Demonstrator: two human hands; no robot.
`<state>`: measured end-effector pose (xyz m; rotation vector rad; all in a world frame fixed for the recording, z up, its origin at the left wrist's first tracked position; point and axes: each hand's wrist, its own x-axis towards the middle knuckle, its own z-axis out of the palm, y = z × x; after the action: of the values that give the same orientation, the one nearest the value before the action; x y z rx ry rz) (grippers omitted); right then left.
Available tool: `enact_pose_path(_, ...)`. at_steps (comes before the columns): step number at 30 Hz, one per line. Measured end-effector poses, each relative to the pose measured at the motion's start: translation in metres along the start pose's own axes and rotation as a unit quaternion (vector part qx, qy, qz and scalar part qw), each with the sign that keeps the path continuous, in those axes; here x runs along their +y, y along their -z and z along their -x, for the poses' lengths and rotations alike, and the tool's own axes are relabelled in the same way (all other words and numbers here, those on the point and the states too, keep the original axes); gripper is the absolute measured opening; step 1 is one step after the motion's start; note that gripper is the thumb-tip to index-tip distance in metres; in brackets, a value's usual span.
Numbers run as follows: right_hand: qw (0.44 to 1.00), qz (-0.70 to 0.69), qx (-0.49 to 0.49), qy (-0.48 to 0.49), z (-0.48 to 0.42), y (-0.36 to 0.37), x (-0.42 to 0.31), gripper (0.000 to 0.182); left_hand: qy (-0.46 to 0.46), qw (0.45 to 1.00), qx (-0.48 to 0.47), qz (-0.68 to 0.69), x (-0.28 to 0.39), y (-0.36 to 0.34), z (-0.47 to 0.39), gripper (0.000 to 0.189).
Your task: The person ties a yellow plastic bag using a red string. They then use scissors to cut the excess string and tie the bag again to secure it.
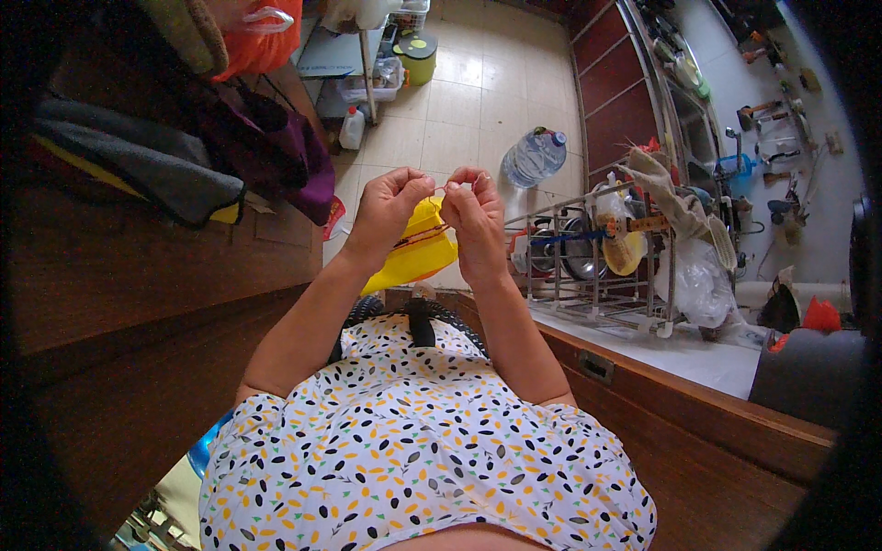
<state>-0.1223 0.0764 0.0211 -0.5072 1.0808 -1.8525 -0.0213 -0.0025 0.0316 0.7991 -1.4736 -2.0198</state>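
Note:
My left hand (pixel 391 209) and my right hand (pixel 475 219) are raised close together before me. Thumb and forefinger of each pinch a thin reddish string (pixel 441 188), which spans the small gap between them. A pale end of it pokes out above my right fingers. Beneath both hands hangs a bright yellow sheet or bag (pixel 415 256), with dark reddish cord-like strands (pixel 420 237) lying across it. My hands hide part of it, so I cannot tell how the string joins it.
A large water bottle (pixel 534 158) stands on the tiled floor (pixel 462 103). To the right is a metal rack (pixel 592 289) with pans and bags. Cloths (pixel 138 158) hang at left. A wooden door frame (pixel 689 386) surrounds me. Ahead stands a shelf (pixel 368 76) beside a green container (pixel 417 58).

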Motion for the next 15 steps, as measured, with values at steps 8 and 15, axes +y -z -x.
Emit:
enact_pose_path(8,1.000,0.003,0.007,0.015,-0.003,0.004,0.002,0.010,0.075,0.996,-0.002,0.052,-0.003,0.002,0.001,0.018)
enact_pose_path(15,0.999,0.024,0.006,-0.047,0.001,-0.001,-0.003,0.015,0.097,0.987,-0.013,0.130,-0.003,0.011,-0.003,0.019)
